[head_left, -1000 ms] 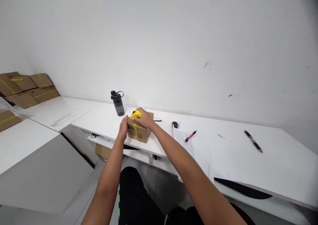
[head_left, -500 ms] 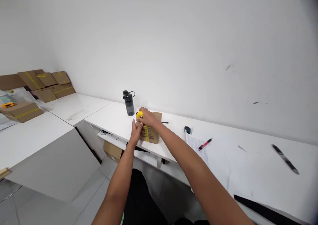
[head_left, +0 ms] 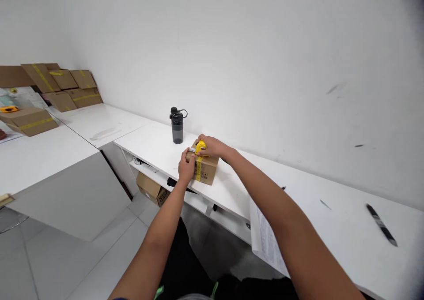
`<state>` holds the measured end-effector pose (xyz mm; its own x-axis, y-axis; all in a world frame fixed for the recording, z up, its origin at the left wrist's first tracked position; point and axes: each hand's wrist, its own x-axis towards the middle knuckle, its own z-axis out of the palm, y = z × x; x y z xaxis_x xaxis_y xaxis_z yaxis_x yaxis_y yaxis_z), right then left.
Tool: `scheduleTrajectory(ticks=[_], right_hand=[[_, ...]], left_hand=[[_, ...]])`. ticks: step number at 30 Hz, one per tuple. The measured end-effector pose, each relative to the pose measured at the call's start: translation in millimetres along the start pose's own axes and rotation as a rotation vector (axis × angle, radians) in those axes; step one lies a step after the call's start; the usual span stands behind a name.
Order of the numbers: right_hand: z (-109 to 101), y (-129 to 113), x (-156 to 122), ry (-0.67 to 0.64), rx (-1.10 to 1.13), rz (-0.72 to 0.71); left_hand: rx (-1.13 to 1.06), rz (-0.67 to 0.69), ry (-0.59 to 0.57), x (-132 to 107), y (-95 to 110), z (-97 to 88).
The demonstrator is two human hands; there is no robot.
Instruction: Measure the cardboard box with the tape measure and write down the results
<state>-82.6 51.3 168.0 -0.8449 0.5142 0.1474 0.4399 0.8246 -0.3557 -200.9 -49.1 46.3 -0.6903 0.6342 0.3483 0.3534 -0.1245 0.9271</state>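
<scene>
A small cardboard box (head_left: 209, 171) with a strip of yellow tape sits near the front edge of the white desk. Over its top, my right hand (head_left: 213, 146) grips a yellow tape measure (head_left: 200, 147). A short length of pale blade (head_left: 191, 149) sticks out of the tape measure to the left. My left hand (head_left: 186, 165) is at the box's left side, thumb and fingers closed around the blade's end at the upper edge; the exact fingertip contact is hard to see.
A dark water bottle (head_left: 177, 128) stands behind the box. Written paper (head_left: 265, 234) lies partly under my right forearm, and a black pen-like object (head_left: 381, 225) lies farther right. Several cardboard boxes (head_left: 88, 98) are stacked at the left. Another carton (head_left: 149, 188) is below the desk.
My right hand and the tape measure have shifted right across the box top, and a short stretch of blade now shows. The view has moved; my right forearm now covers the red pen.
</scene>
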Motion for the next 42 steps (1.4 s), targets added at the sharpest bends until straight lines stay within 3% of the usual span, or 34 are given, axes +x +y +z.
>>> scheduleTrajectory(ticks=[7, 12, 20, 28, 32, 36, 39, 42], right_hand=[[-21.8, 60.6, -81.1, 0.047, 0.173, 0.198], [-22.8, 75.5, -108.9, 0.137, 0.188, 0.218], [-11.5, 47.4, -76.4, 0.223, 0.248, 0.156], [35.6, -8.7, -7.7, 0.358, 0.215, 0.038], [49.1, -29.4, 9.8, 0.368, 0.275, -0.004], [35.1, -28.4, 4.1, 0.447, 0.536, 0.011], [10.8, -10.5, -10.2, 0.643, 0.861, 0.130], [-8.2, 15.3, -29.5, 0.646, 1.131, 0.164]], left_hand=[[-0.028, 0.053, 0.025, 5.5, -6.0, 11.2], [-0.086, 0.106, 0.047, 12.3, -7.3, 22.0], [-0.154, 0.035, 0.065, 13.9, -8.0, 17.0], [-0.205, -0.008, -0.043, 13.3, -12.0, 5.4], [-0.215, -0.032, -0.088, 13.5, -11.6, -1.5], [-0.296, -0.049, -0.121, 9.1, -14.5, -15.4], [-0.331, -0.027, -0.130, 1.2, -25.6, -31.0], [-0.292, 0.044, -0.112, -10.2, -45.3, -46.7]])
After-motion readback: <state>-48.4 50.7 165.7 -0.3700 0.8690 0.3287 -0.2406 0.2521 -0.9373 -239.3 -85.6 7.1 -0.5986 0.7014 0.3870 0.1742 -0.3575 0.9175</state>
